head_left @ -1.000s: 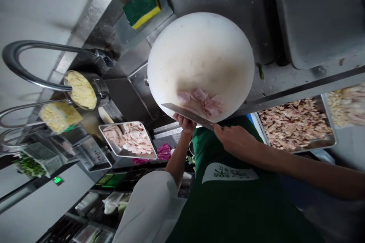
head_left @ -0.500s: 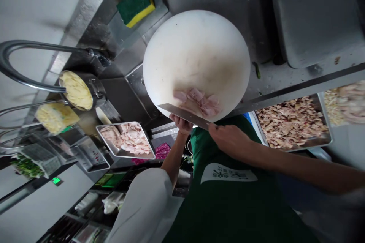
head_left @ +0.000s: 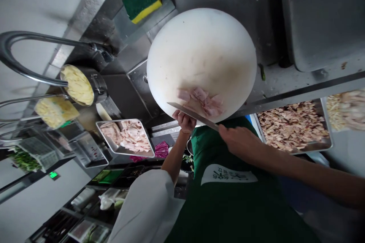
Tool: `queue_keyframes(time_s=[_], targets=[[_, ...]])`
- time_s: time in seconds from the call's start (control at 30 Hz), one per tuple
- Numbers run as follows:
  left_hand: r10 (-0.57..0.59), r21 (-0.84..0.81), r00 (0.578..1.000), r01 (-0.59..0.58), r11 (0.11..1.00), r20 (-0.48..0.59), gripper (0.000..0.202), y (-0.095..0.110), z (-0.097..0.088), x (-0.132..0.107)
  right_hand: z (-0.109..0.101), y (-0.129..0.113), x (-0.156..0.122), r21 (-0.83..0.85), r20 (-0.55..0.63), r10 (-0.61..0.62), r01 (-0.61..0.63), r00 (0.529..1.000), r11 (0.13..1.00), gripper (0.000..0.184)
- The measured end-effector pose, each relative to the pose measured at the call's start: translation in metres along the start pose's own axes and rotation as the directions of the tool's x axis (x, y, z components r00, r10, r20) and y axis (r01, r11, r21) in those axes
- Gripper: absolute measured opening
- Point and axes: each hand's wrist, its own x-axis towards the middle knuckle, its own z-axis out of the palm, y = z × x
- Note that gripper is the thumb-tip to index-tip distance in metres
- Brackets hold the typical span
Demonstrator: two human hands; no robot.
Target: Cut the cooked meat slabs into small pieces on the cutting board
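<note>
On a round white cutting board lie several pieces of pale pink raw meat, close to the edge nearest me. My right hand is closed round the handle of a cleaver, whose blade slants over that near edge, tip to the left. Behind the blade, at the board's rim, my left hand has its fingers curled up. The blade partly covers these fingers, and what they hold, if anything, is hidden.
A metal tray of pale meat slices stands at left, near a pot of yellowish slices and a faucet. A green-yellow sponge lies beyond the board. Another tray holds chopped meat at right.
The view has shifted slightly, so the board appears farther right. The cleaver and right hand have moved a little to the right over the board; the meat pieces look unchanged.
</note>
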Motion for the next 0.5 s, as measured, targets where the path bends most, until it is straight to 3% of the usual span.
queue_keyframes(time_s=[0.13,0.23,0.37,0.5], targets=[[-0.005,-0.078,1.0,0.005,0.997,0.013,0.025,0.0,0.0,0.0,0.01,0.002,-0.002,-0.007,0.029,0.03,-0.03,0.999,1.0,0.029],[-0.074,-0.069,0.995,0.078,0.995,0.059,0.024,-0.001,0.0,-0.003,0.003,-0.008,0.033,-0.022,-0.04,-0.023,0.022,0.999,1.0,0.029],[-0.048,-0.052,0.998,0.05,0.997,0.034,0.023,-0.002,0.002,-0.003,-0.015,-0.019,0.091,0.014,-0.167,-0.069,0.072,0.984,0.997,0.027],[-0.056,-0.076,0.998,0.058,0.995,0.032,0.02,-0.003,-0.001,-0.002,-0.03,-0.006,0.119,0.072,-0.241,-0.093,0.114,0.966,0.991,0.027]])
